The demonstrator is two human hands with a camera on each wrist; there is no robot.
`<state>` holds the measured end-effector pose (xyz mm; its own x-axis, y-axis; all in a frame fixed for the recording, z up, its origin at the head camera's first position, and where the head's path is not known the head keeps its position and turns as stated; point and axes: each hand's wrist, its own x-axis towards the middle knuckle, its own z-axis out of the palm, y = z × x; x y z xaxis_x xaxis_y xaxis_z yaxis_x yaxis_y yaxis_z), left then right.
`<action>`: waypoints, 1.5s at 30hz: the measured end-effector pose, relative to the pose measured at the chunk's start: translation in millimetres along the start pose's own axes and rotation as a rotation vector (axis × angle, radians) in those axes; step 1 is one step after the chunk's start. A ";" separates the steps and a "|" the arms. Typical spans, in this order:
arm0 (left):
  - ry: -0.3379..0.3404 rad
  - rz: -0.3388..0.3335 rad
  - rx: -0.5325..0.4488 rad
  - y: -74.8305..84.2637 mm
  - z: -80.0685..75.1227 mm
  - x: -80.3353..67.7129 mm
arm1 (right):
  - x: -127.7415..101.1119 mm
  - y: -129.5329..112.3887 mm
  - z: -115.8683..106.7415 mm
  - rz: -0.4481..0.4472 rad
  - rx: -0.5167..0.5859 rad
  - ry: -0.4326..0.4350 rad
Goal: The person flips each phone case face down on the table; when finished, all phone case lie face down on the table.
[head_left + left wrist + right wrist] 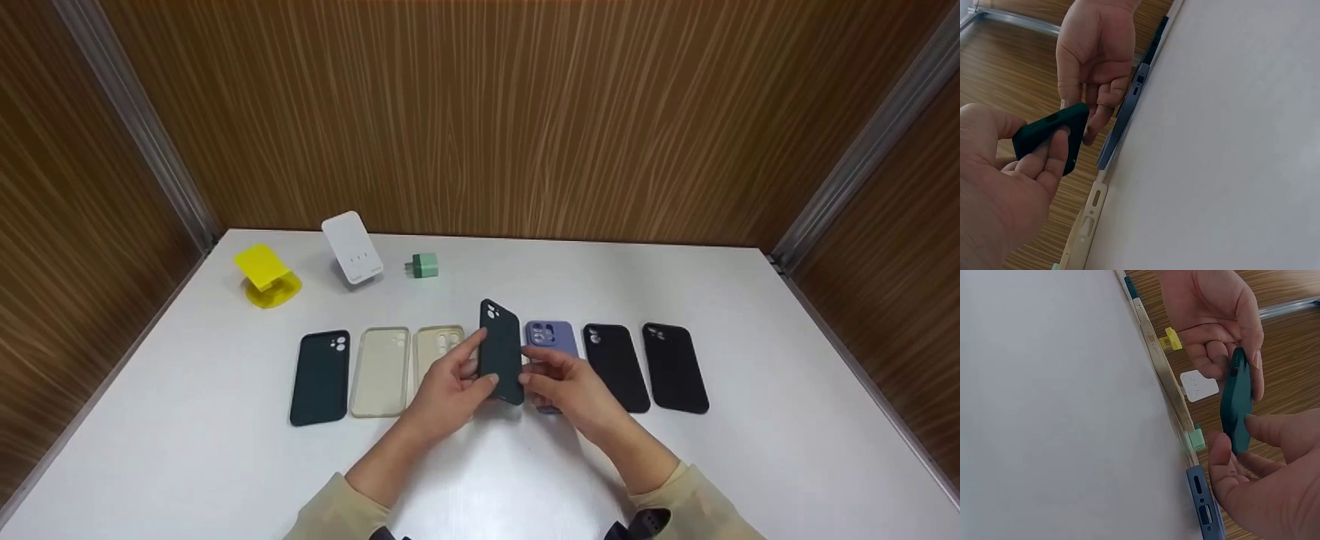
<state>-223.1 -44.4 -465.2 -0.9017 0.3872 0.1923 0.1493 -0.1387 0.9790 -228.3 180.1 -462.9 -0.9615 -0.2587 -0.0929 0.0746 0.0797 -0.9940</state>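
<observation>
you hold a dark green phone case (pixel 501 351) up off the white table (pixel 750 315), nearly on edge, above the middle of a row of cases. your left hand (pixel 448 384) pinches its left edge between thumb and fingers; your right hand (pixel 562 382) pinches the lower right edge. right under your hands lie a beige clear case (pixel 437 345) and a purple case (pixel 551 335). further left lie a clear case (pixel 381 370) and another dark green case (pixel 321 377); to the right, two matte black cases (pixel 616 366). behind them stand a yellow phone stand (pixel 264 274), a white charger block (pixel 352 247) and a small green plug (pixel 423 265), against wood-grain walls.
</observation>
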 end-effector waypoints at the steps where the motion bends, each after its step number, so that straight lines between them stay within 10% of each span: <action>1: -0.006 -0.006 -0.004 -0.3 0.1 0.2 | 0.1 0.1 -0.1 0.004 -0.001 0.004; 8: 0.002 -0.008 0.072 -2.9 -0.9 0.0 | 1.0 1.2 -0.5 0.006 -0.053 0.036; 20: 0.210 -0.034 0.377 -5.5 -4.0 -2.9 | -2.4 1.2 1.9 -0.013 -0.145 0.074; 45: 0.224 -0.123 0.543 -10.4 -7.4 -4.1 | -1.5 0.2 0.0 -0.043 -0.252 0.003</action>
<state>-224.0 -51.4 -476.6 -0.9803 0.1609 0.1142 0.1710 0.4039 0.8987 -226.9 180.5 -462.9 -0.9632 -0.2640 -0.0498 -0.0348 0.3065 -0.9512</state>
